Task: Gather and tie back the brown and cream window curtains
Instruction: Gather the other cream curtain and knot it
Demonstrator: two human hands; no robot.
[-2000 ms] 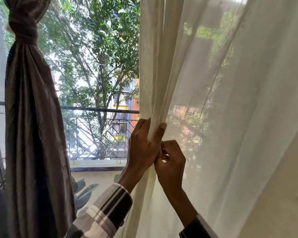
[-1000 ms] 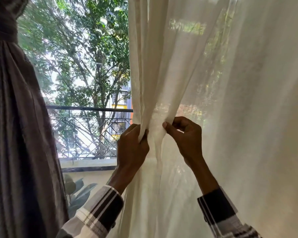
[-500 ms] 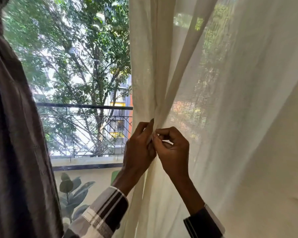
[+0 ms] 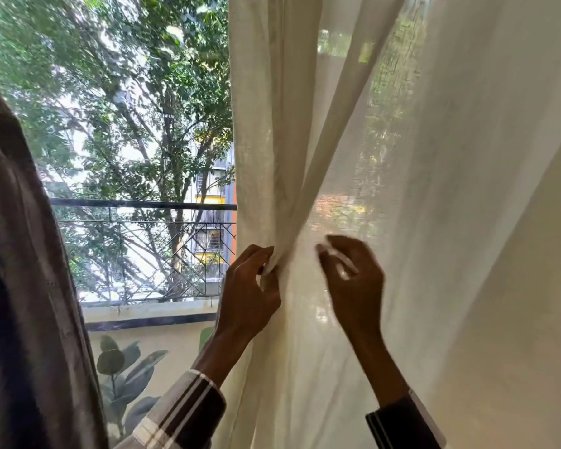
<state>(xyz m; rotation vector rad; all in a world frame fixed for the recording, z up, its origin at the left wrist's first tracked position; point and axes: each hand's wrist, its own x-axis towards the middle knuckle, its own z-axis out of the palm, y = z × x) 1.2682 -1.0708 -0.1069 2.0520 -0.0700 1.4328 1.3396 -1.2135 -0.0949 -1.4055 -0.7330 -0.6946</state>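
Cream curtain (image 4: 305, 140) is pinched in gathered pleats by the left hand (image 4: 250, 293), apparently to keep them bunched, while the blurred right hand (image 4: 350, 280), fingers curled, its grip unclear, seems to reach for the next fold.

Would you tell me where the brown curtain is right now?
In the head view, the brown curtain hangs along the left edge, left of the balcony railing, well apart from the cream curtain that the left hand pinches.

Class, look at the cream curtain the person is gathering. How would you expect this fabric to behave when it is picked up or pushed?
Probably floppy: the cream curtain bunches into soft folds where the left hand pinches it. Likely light for its size, since daylight and trees show through the weave. It may slip loose if released, as nothing ties it yet.
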